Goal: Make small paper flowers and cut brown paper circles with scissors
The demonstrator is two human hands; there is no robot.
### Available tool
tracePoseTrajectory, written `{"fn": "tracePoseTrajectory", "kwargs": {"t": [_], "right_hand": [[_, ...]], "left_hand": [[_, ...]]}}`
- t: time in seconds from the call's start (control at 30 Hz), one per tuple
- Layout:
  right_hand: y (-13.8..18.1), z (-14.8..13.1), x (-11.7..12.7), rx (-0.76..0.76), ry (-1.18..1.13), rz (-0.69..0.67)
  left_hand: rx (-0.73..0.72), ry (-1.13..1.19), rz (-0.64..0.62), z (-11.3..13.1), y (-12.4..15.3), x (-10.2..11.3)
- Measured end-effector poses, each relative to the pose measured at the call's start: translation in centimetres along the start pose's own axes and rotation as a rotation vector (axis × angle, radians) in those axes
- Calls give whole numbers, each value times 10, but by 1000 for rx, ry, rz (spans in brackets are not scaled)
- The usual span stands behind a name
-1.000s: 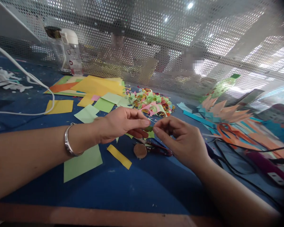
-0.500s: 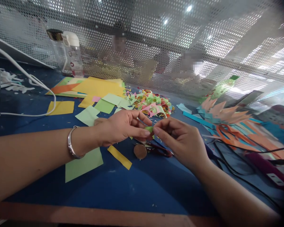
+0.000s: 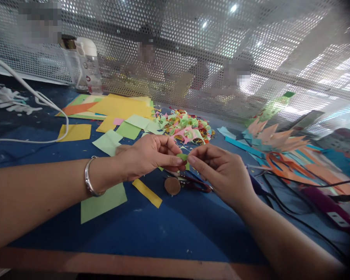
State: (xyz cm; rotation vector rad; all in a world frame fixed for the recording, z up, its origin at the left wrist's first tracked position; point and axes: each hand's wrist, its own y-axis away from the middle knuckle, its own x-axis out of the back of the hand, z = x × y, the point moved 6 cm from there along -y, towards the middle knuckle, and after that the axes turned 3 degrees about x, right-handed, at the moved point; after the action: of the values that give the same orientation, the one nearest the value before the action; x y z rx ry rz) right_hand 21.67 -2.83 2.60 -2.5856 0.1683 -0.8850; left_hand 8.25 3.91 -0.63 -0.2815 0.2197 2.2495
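Note:
A small green piece of paper (image 3: 182, 156) is pinched between the fingertips of both hands above the blue table. My left hand (image 3: 151, 155), with a silver bangle on the wrist, grips it between thumb and fingers. From the other side, my right hand (image 3: 221, 167) holds its edge between thumb and forefinger. Under the hands lie scissors (image 3: 196, 182), partly hidden, and a round brown disc (image 3: 172, 186). A yellow paper strip (image 3: 147, 193) and a light green sheet (image 3: 105, 204) lie to their left.
Colourful paper scraps (image 3: 189, 126) are heaped behind the hands. Yellow sheets (image 3: 122, 107) and clear bottles (image 3: 92, 74) stand farther back left. Folded orange paper pieces (image 3: 274, 136), black cables and a purple power strip (image 3: 326, 208) are at right. A perforated metal screen (image 3: 175, 58) closes off the back.
Both hands keep hold of the green paper, with slight finger movement and a small tilt of the piece. A blurred person now appears behind the screen at upper left.

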Motion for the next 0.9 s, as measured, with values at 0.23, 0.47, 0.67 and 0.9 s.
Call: {"fn": "tracePoseTrajectory", "kwargs": {"t": [0.23, 0.47, 0.67, 0.9], "right_hand": [[0, 3, -3, -21, -39, -12], [-1, 3, -3, -18, -37, -2], [0, 2, -3, -23, -42, 2], [-1, 4, -2, -19, -19, 1]], "left_hand": [[-25, -32, 58, 1, 0, 2], [6, 26, 71, 2, 3, 2], [72, 108, 69, -1, 5, 3], [55, 132, 98, -2, 3, 5]]}}
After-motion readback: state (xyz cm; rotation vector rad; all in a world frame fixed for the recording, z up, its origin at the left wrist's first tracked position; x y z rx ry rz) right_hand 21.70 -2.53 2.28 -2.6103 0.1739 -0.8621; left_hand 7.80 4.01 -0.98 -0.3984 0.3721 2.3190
